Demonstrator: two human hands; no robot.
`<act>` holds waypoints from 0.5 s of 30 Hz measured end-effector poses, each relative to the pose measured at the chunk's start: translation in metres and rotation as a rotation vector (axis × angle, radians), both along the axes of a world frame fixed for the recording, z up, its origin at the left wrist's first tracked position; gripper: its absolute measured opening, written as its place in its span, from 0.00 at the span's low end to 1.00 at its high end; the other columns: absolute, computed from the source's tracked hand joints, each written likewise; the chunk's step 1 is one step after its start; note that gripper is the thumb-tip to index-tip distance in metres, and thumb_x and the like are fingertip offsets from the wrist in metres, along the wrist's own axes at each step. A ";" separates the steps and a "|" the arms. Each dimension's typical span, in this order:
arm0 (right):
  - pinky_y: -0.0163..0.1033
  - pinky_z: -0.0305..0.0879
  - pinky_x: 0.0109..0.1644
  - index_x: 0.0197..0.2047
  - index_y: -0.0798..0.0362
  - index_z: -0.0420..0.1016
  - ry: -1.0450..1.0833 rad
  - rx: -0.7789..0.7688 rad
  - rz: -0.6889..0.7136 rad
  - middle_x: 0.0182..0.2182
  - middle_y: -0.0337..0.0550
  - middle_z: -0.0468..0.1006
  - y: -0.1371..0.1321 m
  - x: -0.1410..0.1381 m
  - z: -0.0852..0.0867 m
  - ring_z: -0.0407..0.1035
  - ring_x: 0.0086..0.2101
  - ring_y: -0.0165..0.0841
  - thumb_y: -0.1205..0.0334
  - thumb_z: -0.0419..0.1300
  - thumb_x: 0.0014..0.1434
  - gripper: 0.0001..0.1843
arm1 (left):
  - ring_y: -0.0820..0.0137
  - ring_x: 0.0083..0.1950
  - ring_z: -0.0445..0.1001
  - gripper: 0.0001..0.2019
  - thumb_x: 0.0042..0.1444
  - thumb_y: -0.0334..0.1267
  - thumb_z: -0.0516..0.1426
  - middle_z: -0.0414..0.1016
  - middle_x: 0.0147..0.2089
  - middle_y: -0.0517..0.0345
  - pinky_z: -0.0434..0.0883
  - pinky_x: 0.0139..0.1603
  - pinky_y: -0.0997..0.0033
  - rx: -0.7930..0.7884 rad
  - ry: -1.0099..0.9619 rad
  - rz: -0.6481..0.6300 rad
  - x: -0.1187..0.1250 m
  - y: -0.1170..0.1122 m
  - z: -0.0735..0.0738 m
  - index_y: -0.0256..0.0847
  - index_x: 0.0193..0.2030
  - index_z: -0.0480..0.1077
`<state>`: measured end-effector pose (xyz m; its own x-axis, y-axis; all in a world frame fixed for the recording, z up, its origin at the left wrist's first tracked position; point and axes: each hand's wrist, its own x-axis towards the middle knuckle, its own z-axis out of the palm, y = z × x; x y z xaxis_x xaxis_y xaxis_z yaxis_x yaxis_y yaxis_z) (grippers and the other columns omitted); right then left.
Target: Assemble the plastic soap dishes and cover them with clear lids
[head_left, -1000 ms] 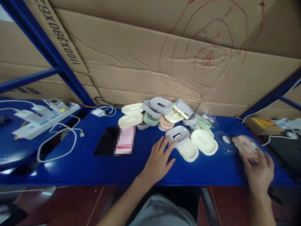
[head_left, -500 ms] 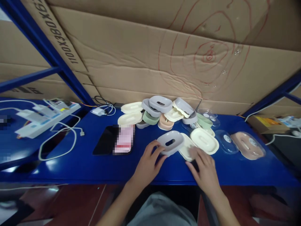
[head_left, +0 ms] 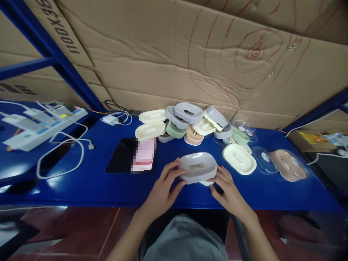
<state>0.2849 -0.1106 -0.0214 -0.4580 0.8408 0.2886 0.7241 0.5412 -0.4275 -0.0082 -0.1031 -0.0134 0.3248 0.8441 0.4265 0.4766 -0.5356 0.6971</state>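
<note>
Grey dish (head_left: 198, 158), hollow upward, long axis left-to-right.

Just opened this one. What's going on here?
A person has a gray dish between both hands above a blue table. The left hand grips its left end; the right hand is at its right end. A cream piece shows just beneath it, mostly hidden. Another cream dish lies to the right, and a mixed-color pile sits behind.
</note>
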 end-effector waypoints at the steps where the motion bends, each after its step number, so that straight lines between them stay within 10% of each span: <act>1: 0.67 0.62 0.74 0.55 0.45 0.78 0.010 -0.020 0.021 0.61 0.46 0.79 0.001 0.000 0.001 0.63 0.71 0.47 0.64 0.58 0.72 0.12 | 0.57 0.76 0.67 0.13 0.75 0.34 0.54 0.67 0.68 0.47 0.70 0.74 0.54 -0.013 -0.004 0.003 0.000 0.001 0.000 0.49 0.63 0.67; 7: 0.61 0.66 0.73 0.52 0.44 0.79 0.059 -0.044 0.101 0.58 0.44 0.81 0.003 0.001 0.001 0.68 0.68 0.43 0.68 0.55 0.72 0.14 | 0.57 0.78 0.64 0.11 0.76 0.35 0.53 0.65 0.71 0.48 0.71 0.73 0.55 -0.079 0.084 -0.031 0.004 0.005 -0.004 0.48 0.61 0.67; 15: 0.58 0.75 0.65 0.60 0.46 0.71 0.159 0.074 -0.164 0.60 0.54 0.76 -0.003 0.003 -0.009 0.73 0.62 0.46 0.61 0.58 0.72 0.15 | 0.56 0.79 0.63 0.11 0.76 0.34 0.51 0.66 0.71 0.47 0.72 0.72 0.55 -0.054 0.107 -0.032 0.005 0.003 -0.004 0.47 0.60 0.68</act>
<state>0.2875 -0.1140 -0.0300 -0.2613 0.8741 0.4094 0.7315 0.4561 -0.5069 -0.0030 -0.0998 -0.0173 0.3933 0.8533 0.3424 0.5333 -0.5151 0.6710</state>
